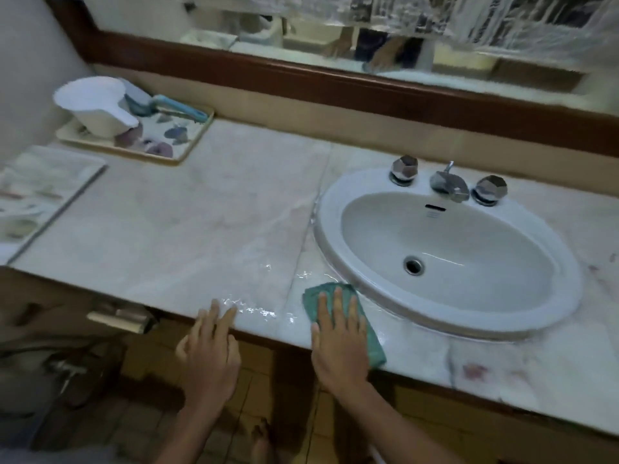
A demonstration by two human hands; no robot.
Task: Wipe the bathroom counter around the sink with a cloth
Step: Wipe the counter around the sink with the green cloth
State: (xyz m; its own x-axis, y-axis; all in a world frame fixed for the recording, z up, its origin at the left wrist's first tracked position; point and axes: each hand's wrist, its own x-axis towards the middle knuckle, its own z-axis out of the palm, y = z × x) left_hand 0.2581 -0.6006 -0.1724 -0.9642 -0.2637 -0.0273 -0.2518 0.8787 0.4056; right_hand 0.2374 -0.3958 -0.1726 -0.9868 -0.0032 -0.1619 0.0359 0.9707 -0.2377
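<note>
A pale marble counter [187, 222] runs across the view, with a white oval sink [335, 236] set into its right half. Water glistens on the counter by the front edge, left of the sink. My right hand [338, 343] lies flat, fingers spread, pressing a folded green cloth [373, 343] onto the counter just in front of the sink's left rim. My left hand [211, 353] has its fingertips resting on the counter's front edge, fingers apart, holding nothing.
A chrome tap [449, 184] with two faceted knobs stands behind the basin. At the back left a patterned tray [187, 142] carries a white dipper [97, 108] and a blue brush. Another flat tray [43, 192] lies at the far left. A wood-framed mirror [335, 45] spans the wall.
</note>
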